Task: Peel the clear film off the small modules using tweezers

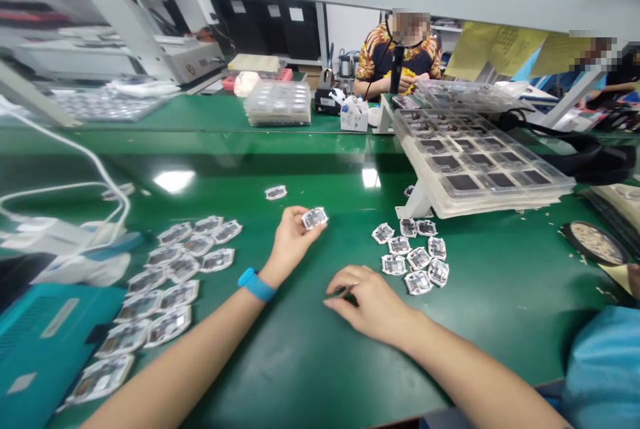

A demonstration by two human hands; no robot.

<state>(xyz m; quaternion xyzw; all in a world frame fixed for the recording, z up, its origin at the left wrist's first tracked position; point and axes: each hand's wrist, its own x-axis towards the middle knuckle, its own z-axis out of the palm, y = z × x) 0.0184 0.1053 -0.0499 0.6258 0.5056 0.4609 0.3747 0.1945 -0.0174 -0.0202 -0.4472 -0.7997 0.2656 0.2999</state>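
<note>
Left forearm (187, 349) reaches diagonally forward, blue wristband (257, 284) on; left hand (290, 245) pinches one white-framed part (315, 218) between thumb and fingers, over green bench (280, 369). Right hand (373, 302) curls, back upward, near a cluster of similar parts (419, 257); thumb slightly parted from fingers, cannot tell whether anything is held.

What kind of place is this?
Probably a workshop or small factory where little gadgets get put together. You can tell from the many matching parts laid out on the green bench, the stacked trays with compartments, and another person handling something yellow.
</note>
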